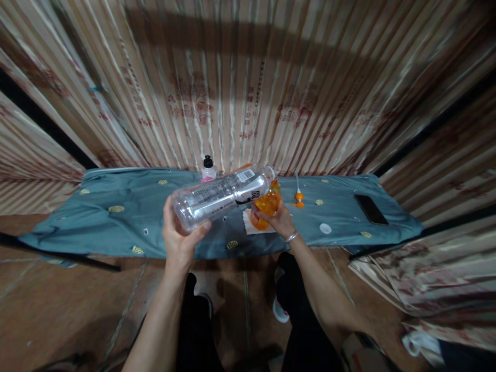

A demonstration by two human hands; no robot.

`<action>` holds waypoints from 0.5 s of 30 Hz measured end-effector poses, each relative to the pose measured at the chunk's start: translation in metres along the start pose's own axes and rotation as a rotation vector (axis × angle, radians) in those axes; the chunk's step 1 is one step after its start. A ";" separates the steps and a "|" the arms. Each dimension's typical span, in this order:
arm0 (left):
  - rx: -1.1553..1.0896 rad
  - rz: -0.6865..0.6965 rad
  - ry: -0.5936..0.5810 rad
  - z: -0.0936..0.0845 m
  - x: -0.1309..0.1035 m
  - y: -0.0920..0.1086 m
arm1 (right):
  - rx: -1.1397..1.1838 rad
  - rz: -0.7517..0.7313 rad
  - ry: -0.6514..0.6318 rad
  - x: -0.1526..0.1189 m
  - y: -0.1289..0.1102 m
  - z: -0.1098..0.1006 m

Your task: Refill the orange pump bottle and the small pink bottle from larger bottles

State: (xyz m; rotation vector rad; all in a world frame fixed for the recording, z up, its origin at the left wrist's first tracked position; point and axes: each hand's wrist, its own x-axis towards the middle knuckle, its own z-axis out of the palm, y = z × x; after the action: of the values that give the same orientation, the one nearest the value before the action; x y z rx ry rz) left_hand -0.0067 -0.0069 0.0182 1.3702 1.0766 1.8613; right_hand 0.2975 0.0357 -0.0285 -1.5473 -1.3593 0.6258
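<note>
My left hand [180, 232] is wrapped round the base end of a clear plastic bottle [220, 195] with a printed label. The bottle is tilted, its neck to the right and higher than its base. That neck is over the top of an orange see-through bottle [265, 206], whose mouth is mostly hidden behind it. My right hand [281, 219], with a bracelet at the wrist, is closed on the orange bottle. Beneath the orange bottle is a white paper napkin [253, 229] on the cloth. Whether liquid passes between the two bottles I cannot tell.
A blue-green cloth [127, 227] covers the low table. Behind the clear bottle stands a black-capped bottle [208, 170]. To the right lie an orange pump head [298, 197] with its tube, a white round cap [325, 228] and a phone [371, 209]. Patterned curtains [240, 77] hang behind.
</note>
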 end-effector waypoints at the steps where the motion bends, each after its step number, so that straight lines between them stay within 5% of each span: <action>1: -0.001 0.002 -0.005 0.000 0.000 0.000 | 0.003 -0.005 -0.001 0.000 0.000 0.000; 15: 0.038 0.029 -0.040 -0.002 0.001 -0.002 | 0.014 -0.056 0.017 0.001 0.012 0.003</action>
State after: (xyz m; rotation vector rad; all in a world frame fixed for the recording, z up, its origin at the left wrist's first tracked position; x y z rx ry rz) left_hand -0.0092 -0.0059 0.0160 1.4459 1.0823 1.8350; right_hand 0.3007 0.0390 -0.0405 -1.4954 -1.3783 0.5849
